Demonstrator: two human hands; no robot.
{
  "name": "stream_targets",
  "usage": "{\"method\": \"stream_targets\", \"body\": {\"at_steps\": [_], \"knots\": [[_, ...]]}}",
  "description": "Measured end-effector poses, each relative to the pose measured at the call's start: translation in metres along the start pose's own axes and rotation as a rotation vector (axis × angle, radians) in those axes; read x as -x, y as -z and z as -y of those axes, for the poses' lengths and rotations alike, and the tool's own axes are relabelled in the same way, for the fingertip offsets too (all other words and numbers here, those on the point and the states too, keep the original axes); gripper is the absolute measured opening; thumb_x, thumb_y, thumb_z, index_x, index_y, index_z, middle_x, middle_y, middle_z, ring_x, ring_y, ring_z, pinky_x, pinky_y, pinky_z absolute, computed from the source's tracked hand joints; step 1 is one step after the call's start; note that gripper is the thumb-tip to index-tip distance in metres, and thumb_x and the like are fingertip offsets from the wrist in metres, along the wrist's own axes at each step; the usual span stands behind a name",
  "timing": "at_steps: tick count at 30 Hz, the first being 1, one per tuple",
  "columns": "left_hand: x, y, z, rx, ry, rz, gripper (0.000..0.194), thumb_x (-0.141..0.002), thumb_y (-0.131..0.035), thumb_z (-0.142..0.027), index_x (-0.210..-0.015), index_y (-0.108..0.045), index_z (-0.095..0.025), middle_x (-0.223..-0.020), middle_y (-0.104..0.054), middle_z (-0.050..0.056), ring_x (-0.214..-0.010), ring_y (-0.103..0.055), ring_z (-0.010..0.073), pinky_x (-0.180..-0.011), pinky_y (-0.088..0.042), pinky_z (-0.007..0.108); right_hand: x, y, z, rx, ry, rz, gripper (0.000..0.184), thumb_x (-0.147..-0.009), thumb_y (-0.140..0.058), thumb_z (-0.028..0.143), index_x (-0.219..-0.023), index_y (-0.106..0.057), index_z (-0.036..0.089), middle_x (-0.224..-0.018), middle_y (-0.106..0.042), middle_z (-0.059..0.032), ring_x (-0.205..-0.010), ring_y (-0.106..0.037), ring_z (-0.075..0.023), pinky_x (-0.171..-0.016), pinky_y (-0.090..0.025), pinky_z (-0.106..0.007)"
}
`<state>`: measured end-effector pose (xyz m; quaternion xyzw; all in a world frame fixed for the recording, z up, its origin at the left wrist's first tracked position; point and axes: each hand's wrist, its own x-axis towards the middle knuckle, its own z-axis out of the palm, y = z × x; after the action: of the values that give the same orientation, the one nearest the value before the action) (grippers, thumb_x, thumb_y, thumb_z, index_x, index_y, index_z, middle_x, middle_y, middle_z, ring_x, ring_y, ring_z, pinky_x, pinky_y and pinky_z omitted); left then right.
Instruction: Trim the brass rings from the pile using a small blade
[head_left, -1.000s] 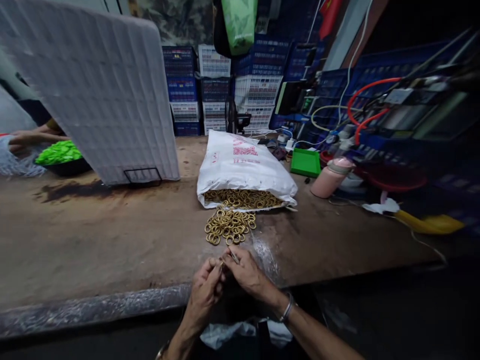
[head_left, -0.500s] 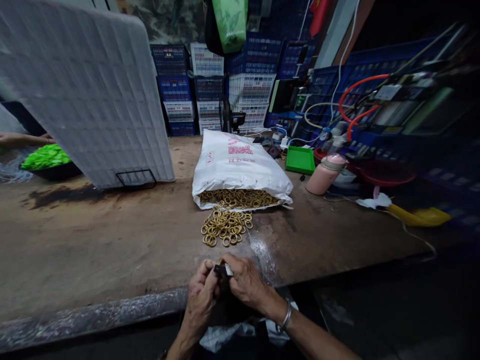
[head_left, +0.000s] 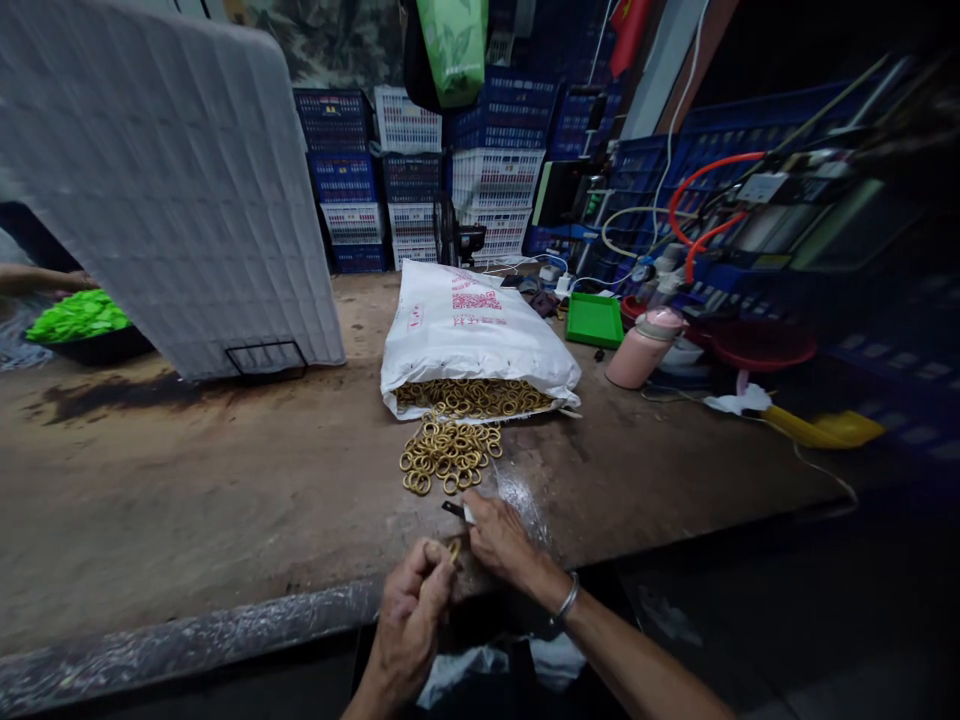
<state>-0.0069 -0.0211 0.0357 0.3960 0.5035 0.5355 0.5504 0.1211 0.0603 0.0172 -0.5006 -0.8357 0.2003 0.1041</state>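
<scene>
My left hand (head_left: 412, 605) is closed in a pinch on a brass-coloured ring (head_left: 454, 550), whose edge shows past the thumb and fingertips. To its upper right, my right hand (head_left: 502, 538) grips a small knife (head_left: 453, 509) with a dark flat blade pointing left. A bit of white shows where the blade enters the fingers; the rest of the handle is hidden. Just beyond the blade lies a loose pile of similar rings (head_left: 446, 455) on the wooden table (head_left: 225, 500). More rings fill the open mouth of a white woven sack (head_left: 480, 345).
A tall pale panel (head_left: 225, 200) stands at left on a black wire stand. Behind it are a bowl of bright green pieces (head_left: 79, 315) and another person's arm (head_left: 37, 280). At right stand a green tray (head_left: 594, 320), a pink bottle (head_left: 645, 348) and a machine with orange hoses.
My hands have moved apart. The right hand with the knife has gone forward toward the ring pile, while the left stays near the table edge with its ring.
</scene>
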Motion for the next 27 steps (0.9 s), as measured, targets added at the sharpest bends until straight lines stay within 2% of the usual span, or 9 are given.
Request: {"method": "stream_targets", "body": {"at_steps": [2,5,8,11,14,18,22,25,27], "knots": [[0.001,-0.002,-0.003,0.097,0.102,0.026,0.028,-0.072,-0.057,-0.043,-0.065,-0.051,-0.017,-0.053,-0.049,-0.004,-0.041,-0.034,0.0047,-0.040,-0.026,0.017,-0.007,0.001,-0.005,0.023,-0.052,-0.058,0.032,-0.063,-0.038,0.004,-0.088,-0.050,0.018,-0.069,-0.059,-0.0019,-0.059,-0.050,-0.0138,-0.054,-0.025,-0.023],[-0.004,-0.002,0.001,0.302,0.249,-0.001,0.029,-0.073,-0.054,-0.046,-0.067,-0.050,-0.017,-0.054,-0.049,-0.004,-0.039,-0.031,0.0032,-0.037,-0.022,0.015,-0.017,0.000,-0.006,0.037,-0.066,-0.146,0.034,-0.067,-0.037,0.004,-0.095,-0.049,0.018,-0.073,-0.061,-0.0024,-0.065,-0.053,-0.0144,-0.056,-0.027,-0.023],[-0.008,0.003,0.012,0.419,0.240,-0.009,0.029,-0.075,-0.053,-0.043,-0.069,-0.052,-0.014,-0.053,-0.048,-0.004,-0.041,-0.035,0.0038,-0.038,-0.024,0.016,-0.025,-0.006,-0.005,0.092,-0.033,-0.151,0.033,-0.073,-0.041,0.011,-0.104,-0.046,0.019,-0.081,-0.063,-0.0037,-0.070,-0.056,-0.0161,-0.056,-0.027,-0.024],[-0.009,0.008,0.017,0.470,0.215,-0.053,0.026,-0.072,-0.057,-0.039,-0.067,-0.049,-0.014,-0.058,-0.054,-0.001,-0.041,-0.039,0.0048,-0.036,-0.026,0.016,-0.032,-0.014,-0.005,0.174,-0.077,-0.111,0.023,-0.077,-0.042,0.017,-0.100,-0.048,0.021,-0.079,-0.064,-0.0042,-0.068,-0.058,-0.0174,-0.053,-0.024,-0.024],[-0.010,0.010,0.016,0.543,0.224,-0.089,0.021,-0.069,-0.059,-0.033,-0.074,-0.046,-0.017,-0.062,-0.058,0.000,-0.041,-0.044,0.0063,-0.034,-0.026,0.016,-0.037,-0.019,-0.009,0.208,-0.104,-0.094,0.020,-0.079,-0.041,0.020,-0.098,-0.048,0.021,-0.075,-0.064,-0.0044,-0.064,-0.058,-0.0182,-0.051,-0.022,-0.024],[-0.011,0.012,0.012,0.629,0.236,-0.069,0.027,-0.062,-0.063,-0.023,-0.085,-0.052,-0.014,-0.061,-0.057,0.000,-0.043,-0.047,0.0071,-0.034,-0.030,0.016,-0.037,-0.021,-0.017,0.187,-0.066,-0.117,0.022,-0.078,-0.039,0.016,-0.097,-0.048,0.021,-0.071,-0.062,-0.0035,-0.059,-0.056,-0.0162,-0.050,-0.024,-0.023],[-0.013,0.014,0.012,0.717,0.254,-0.048,0.018,-0.064,-0.062,-0.026,-0.073,-0.054,-0.012,-0.069,-0.058,0.004,-0.055,-0.055,0.0100,-0.037,-0.033,0.016,-0.034,-0.019,-0.018,-0.067,-0.013,-0.147,0.016,-0.078,-0.038,0.024,-0.090,-0.049,0.021,-0.069,-0.059,-0.0022,-0.060,-0.054,-0.0165,-0.052,-0.031,-0.023],[-0.016,0.014,0.014,0.742,0.264,-0.108,0.019,-0.064,-0.065,-0.026,-0.070,-0.051,-0.014,-0.070,-0.059,0.003,-0.059,-0.057,0.0111,-0.037,-0.033,0.015,-0.028,-0.014,-0.005,-0.376,0.016,-0.185,0.017,-0.079,-0.037,0.033,-0.082,-0.049,0.020,-0.074,-0.059,-0.0025,-0.067,-0.054,-0.0158,-0.058,-0.037,-0.023],[-0.017,0.014,0.014,0.721,0.246,-0.144,0.020,-0.064,-0.066,-0.025,-0.073,-0.051,-0.015,-0.068,-0.058,0.001,-0.058,-0.056,0.0100,-0.038,-0.033,0.015,-0.022,-0.011,0.007,-0.502,0.003,-0.197,0.018,-0.078,-0.038,0.034,-0.079,-0.048,0.019,-0.071,-0.057,-0.0009,-0.066,-0.052,-0.0145,-0.060,-0.038,-0.023]]}}
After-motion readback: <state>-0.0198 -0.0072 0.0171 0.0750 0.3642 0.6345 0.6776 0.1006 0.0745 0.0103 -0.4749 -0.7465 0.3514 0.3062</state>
